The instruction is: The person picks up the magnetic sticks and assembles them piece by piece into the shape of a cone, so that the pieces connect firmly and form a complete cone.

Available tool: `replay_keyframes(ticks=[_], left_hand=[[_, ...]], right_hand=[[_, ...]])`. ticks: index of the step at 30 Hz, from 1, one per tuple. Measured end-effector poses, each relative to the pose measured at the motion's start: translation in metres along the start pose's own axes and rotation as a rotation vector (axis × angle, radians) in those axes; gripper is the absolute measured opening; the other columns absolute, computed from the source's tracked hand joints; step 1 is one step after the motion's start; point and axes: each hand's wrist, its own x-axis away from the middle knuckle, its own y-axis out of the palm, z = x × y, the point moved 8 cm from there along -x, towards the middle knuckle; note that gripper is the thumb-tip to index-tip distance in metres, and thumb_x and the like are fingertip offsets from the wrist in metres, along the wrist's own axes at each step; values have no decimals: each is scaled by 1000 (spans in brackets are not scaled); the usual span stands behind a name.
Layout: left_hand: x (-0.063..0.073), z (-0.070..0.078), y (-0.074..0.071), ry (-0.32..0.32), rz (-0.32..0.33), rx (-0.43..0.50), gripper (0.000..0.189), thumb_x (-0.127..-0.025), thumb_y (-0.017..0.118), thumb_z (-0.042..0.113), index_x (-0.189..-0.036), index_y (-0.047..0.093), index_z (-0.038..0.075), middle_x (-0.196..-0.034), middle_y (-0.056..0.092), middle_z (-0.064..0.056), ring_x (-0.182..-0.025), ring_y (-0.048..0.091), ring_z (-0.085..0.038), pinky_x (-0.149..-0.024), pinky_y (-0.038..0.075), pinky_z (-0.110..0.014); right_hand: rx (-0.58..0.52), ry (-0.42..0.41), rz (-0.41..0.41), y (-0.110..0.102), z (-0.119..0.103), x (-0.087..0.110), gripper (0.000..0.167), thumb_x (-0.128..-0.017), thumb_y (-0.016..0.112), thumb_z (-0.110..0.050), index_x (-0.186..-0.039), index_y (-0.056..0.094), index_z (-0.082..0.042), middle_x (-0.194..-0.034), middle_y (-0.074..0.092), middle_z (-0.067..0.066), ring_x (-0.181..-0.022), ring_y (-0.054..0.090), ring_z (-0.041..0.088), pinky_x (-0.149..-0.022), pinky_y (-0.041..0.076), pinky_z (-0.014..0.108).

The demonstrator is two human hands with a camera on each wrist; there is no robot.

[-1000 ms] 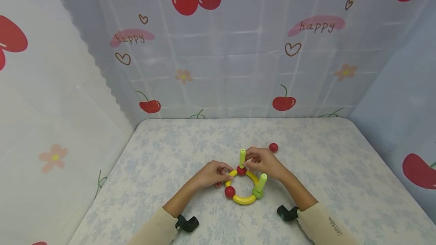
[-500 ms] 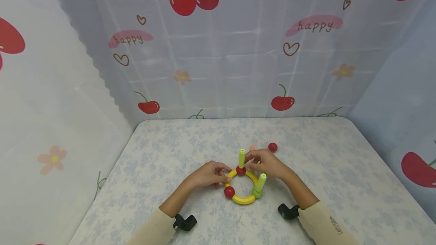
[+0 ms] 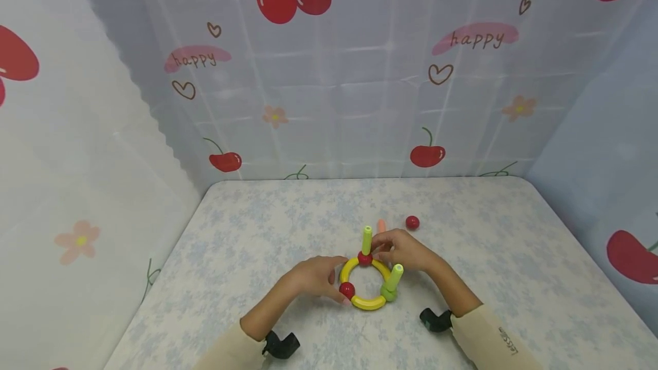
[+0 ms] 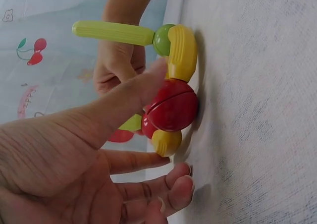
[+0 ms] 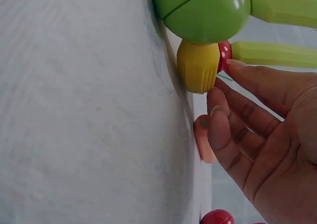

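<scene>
Three curved yellow pieces (image 3: pixel 369 304) are joined into a ring lying on the table. Two red balls and a green ball (image 3: pixel 389 292) sit at the joints. Light green sticks stand on the far red ball (image 3: pixel 365 258) and on the green one. My left hand (image 3: pixel 316 277) spreads round the ring's left side. Its thumb touches the near-left red ball (image 4: pixel 173 107), and its straight index finger reaches a yellow piece's end. With thumb and bent fingers, my right hand (image 3: pixel 406 249) pinches at the far red ball; the thumb tip shows against it in the right wrist view.
Behind my right hand lies a pink stick (image 3: pixel 381 226). A loose red ball (image 3: pixel 412 222) is just right of it. The pale blue floral table (image 3: pixel 257 216) ends at a cherry-print curtain (image 3: pixel 360 130). Both wrists wear black cameras.
My left hand has let go of the left yellow piece, and its thumb has come toward me to the near-left red ball. My right hand has shifted slightly, uncovering more of the pink stick.
</scene>
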Motion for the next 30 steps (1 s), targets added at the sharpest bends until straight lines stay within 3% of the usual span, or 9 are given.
replay_keyframes(ticks=[10,18,25,30], left_hand=[[-2,0,2,-26,26,-34,86,-75,91,41,-149,52,18,-72,54,3,-61,45,-11,-52,33,-27],[1,1,0,1,63,-6,82,-75,92,35,-146,56,15,-73,57,3,-60,47,-10,-51,35,-25],[-1,1,-3,14,93,-22,76,-75,92,33,-142,59,16,-75,60,4,-61,51,-10,-52,39,-25],[-4,-2,-5,28,108,-1,63,-76,91,33,-132,65,18,-78,61,5,-62,53,-11,-53,43,-26]], right_hand=[[-28,17,-23,3,1,1,22,-94,71,-6,-116,74,-9,-104,74,5,-85,65,22,-64,57,29],[65,-28,-27,3,-2,3,22,-93,74,-8,-115,75,-9,-108,74,0,-93,67,14,-80,56,27],[121,-26,-8,0,0,15,15,-93,74,-10,-108,75,-12,-95,72,-3,-71,59,14,-59,50,26],[108,-6,25,-4,2,23,14,-93,73,-10,-107,75,-13,-103,73,-1,-68,60,12,-58,51,25]])
